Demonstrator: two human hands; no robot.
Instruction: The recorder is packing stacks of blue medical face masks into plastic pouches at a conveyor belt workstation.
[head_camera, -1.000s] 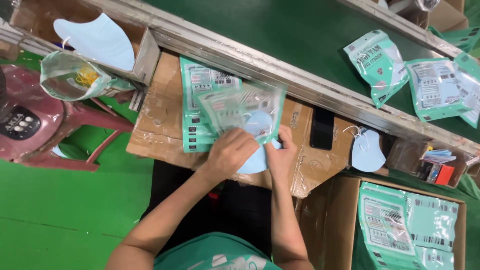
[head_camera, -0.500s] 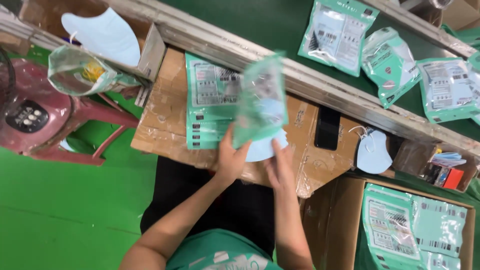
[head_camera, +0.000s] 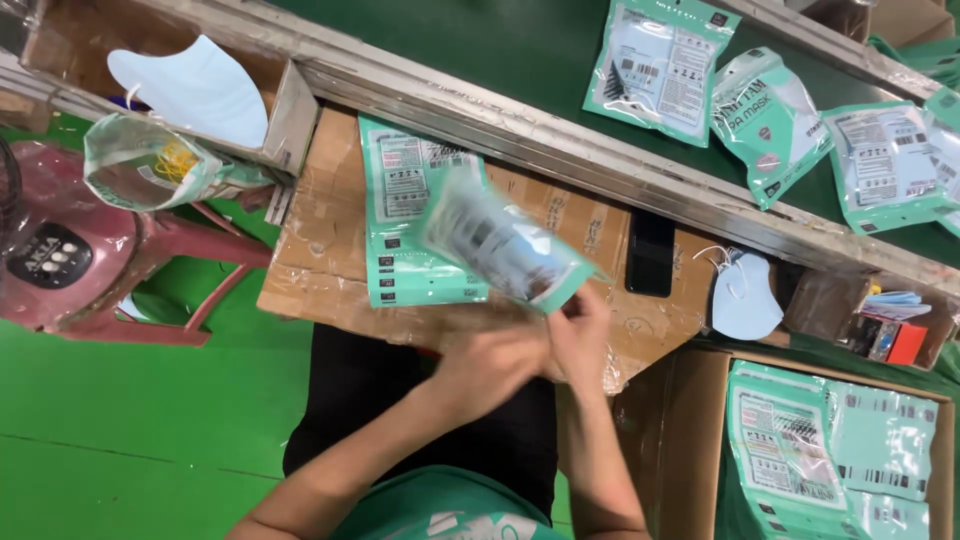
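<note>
**Two hands on a mask pouch above the cardboard tabletop**

Head view: we look down on our own two hands, close together at the near edge of a cardboard-covered tabletop (head_camera: 320, 250). Between them we hold a teal-and-clear pouch (head_camera: 500, 245) with a pale blue mask inside; it is motion-blurred and lifted off the board, tilted up and away to the left. Our right hand (head_camera: 580, 335) has its grip closed on the pouch's lower right corner, fingers pinched over the edge. Our left hand (head_camera: 490, 365) is curled just beside it and below the pouch; the blur keeps us from telling whether that grip has the film or only rests against it.

Under the raised pouch lies a stack of flat pouches (head_camera: 410, 220) on the board. A black phone (head_camera: 651, 255) lies to the right, and beyond it a loose blue mask (head_camera: 745, 300). Past the metal rail, more filled pouches (head_camera: 660, 65) lie on the green belt (head_camera: 500, 45). A carton (head_camera: 690, 440) at lower right holds further pouches, and a red plastic stool (head_camera: 60, 250) stands at left.

We judge the pouch very light, thin and floppy, its glossy film likely slippery; it bends where unsupported. A corner or sealed edge looks the surest hold, rather than the soft middle over the mask.
</note>
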